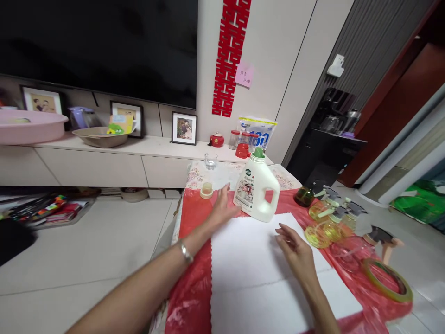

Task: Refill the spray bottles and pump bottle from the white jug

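Note:
A large white detergent jug (259,192) with a green spout and a handle on its right stands uncapped at the back edge of a white sheet (250,260). My left hand (224,208) is just left of the jug's base, fingers apart, holding nothing. Above the sheet, to the right and nearer to me, my right hand (294,243) hovers with loosely bent, parted fingers and nothing in them. A translucent cap (206,190) rests on the red plastic cover (194,218), beyond my left hand.
Several spray bottles (330,227) stand or lie along the right side, with a roll of tape (387,280) nearer. Behind the jug are a glass cup (210,160), a red cup (242,150) and lidded jars. A cabinet ledge (156,146) runs along the wall.

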Action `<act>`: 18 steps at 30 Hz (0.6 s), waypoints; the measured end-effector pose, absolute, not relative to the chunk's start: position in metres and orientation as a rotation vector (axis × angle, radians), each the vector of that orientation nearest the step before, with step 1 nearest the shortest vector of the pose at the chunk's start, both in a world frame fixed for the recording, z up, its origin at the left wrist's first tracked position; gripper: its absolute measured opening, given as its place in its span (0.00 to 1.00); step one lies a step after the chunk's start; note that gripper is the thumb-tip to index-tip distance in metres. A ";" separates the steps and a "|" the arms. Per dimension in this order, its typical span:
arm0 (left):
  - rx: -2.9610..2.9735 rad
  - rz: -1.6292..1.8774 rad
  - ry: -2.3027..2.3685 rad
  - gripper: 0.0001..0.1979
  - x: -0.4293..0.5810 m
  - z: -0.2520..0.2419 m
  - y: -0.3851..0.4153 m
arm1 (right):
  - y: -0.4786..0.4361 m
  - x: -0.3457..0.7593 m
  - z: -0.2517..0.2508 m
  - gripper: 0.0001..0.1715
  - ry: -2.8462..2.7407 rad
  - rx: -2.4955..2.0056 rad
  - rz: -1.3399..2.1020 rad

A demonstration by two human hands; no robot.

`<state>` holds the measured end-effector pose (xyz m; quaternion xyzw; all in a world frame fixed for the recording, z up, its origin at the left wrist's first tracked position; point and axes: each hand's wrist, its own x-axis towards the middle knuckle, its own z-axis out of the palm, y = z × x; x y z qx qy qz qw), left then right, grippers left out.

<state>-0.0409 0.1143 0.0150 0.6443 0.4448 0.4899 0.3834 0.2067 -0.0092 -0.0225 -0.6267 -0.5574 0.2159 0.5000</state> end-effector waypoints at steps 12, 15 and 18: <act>1.720 0.630 0.476 0.46 -0.029 0.066 0.218 | 0.023 0.219 -0.027 0.45 -1.414 -1.494 0.733; 1.746 0.583 0.522 0.39 -0.031 0.062 0.228 | 0.033 0.219 -0.020 0.50 -1.422 -1.486 0.751; 1.771 0.537 0.544 0.38 -0.032 0.065 0.228 | 0.040 0.219 -0.016 0.53 -1.428 -1.471 0.769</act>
